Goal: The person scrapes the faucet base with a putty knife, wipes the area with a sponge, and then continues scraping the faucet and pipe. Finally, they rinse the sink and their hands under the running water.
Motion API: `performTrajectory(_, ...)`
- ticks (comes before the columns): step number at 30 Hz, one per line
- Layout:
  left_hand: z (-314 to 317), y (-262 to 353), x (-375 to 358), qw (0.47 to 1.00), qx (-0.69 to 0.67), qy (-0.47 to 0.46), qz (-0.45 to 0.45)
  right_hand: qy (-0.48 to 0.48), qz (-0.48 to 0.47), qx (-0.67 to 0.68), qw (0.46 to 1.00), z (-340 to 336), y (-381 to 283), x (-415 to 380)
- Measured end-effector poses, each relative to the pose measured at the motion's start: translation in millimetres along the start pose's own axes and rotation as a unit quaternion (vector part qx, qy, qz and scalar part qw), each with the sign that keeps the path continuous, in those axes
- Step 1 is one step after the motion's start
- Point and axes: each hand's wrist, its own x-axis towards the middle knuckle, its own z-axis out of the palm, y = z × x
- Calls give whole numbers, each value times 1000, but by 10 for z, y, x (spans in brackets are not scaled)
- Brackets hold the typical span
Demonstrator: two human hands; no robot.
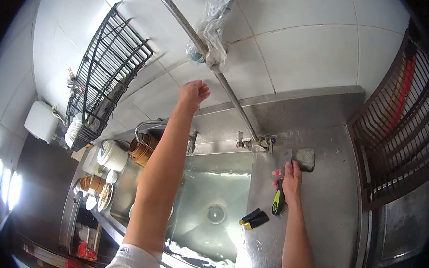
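Gripping black/yellow-handled scraper (279, 199) w/ right hand (290, 177) on steel counter (327, 209) beside sink (211, 192); left hand (194, 92) is hovering raised near wall, fingers loosely curled, holding nothing.

1. Stainless steel counter (318, 209) runs across the lower centre and right of the frame, with a sink basin (211, 192) sunk into it left of centre.
2. Grey scouring pad (305, 158) lies on the counter, near the back edge.
3. Black and yellow tool (254, 218) lies on the sink's right rim.
4. Left of the basin: stacked brown bowls (142, 149), white container (112, 156).
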Motion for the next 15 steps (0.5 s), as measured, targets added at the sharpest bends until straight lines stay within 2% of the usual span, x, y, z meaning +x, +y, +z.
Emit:
performTrajectory(5,-163,-323,145,999,-30,-2,-43,-3,1,4,1000,-11,18,19)
performTrajectory(11,-278,-356,178,998,-56,7,-17,-1,4,3,1000,-8,-3,10)
performTrajectory(15,-284,-347,104,998,-38,56,-4,0,3,-6,1000,-9,37,40)
